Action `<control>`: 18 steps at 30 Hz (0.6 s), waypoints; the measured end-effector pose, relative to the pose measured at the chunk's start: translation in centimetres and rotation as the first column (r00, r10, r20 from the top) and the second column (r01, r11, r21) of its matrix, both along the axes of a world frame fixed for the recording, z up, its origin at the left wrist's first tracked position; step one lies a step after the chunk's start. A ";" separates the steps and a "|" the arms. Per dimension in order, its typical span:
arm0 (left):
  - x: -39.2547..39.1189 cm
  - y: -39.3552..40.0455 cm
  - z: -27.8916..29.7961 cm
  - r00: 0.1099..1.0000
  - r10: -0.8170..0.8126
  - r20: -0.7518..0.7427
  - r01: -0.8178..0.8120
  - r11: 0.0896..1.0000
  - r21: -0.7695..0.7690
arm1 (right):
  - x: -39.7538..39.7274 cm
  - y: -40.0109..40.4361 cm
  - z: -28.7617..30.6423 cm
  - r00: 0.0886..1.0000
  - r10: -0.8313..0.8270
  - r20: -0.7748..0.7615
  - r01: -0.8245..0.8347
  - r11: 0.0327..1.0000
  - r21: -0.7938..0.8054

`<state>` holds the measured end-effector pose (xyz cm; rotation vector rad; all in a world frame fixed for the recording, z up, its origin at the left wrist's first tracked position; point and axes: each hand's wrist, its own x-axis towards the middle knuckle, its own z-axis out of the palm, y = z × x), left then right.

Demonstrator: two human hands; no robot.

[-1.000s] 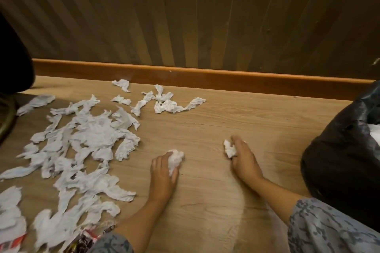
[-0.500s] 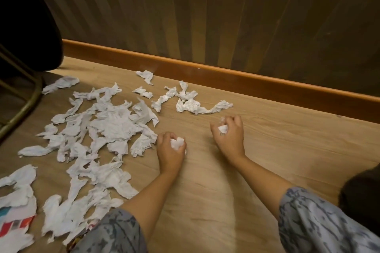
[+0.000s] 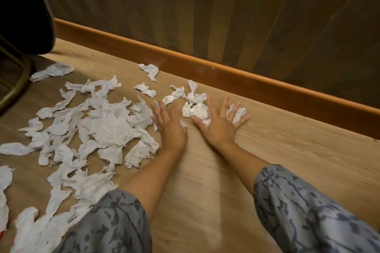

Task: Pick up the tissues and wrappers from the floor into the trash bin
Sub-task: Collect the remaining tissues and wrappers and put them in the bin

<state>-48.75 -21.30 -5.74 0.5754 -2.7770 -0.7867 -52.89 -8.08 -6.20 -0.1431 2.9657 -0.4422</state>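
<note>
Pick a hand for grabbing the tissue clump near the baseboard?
Right. The right hand lies spread open over that tissue clump. The left hand lies beside it, nearer the big tissue pile.

Light wood floor [image 3: 277,156]; dark panelled wall [image 3: 226,10]; orange skirting [image 3: 246,77]

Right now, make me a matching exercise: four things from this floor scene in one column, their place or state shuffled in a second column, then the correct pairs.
Things:
1. left hand
2. right hand
3. big pile of tissues
4. skirting board

Places or states:
A. runs along the foot of the wall
B. fingers spread over the crumpled tissue near the wall
C. scattered across the floor, left of both hands
D. flat on the floor at the pile's right edge

Pairs: 1-D, 2-B, 3-C, 4-A
</note>
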 end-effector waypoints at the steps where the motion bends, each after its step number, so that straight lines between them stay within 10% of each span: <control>1: -0.8 -0.5 -0.1 1.000 0.004 0.019 -0.004 1.000 0.023 | -0.1 -0.2 -0.2 0.999 0.038 -0.020 -0.037 0.998 0.042; 6: -1.0 -1.4 -0.9 0.992 -0.082 -0.100 0.100 0.977 0.188 | -0.6 0.0 -0.9 0.970 0.224 -0.097 -0.220 0.974 0.057; 11: 0.6 -0.9 -1.5 0.962 -0.138 -0.234 0.134 0.990 -0.033 | 0.1 0.3 -0.8 0.948 0.219 -0.230 -0.275 0.929 -0.249; 18: 2.3 -0.4 -1.1 0.942 0.157 -0.297 -0.114 0.981 0.156 | 1.3 1.2 -1.0 0.906 0.336 -0.259 -0.410 0.849 -0.334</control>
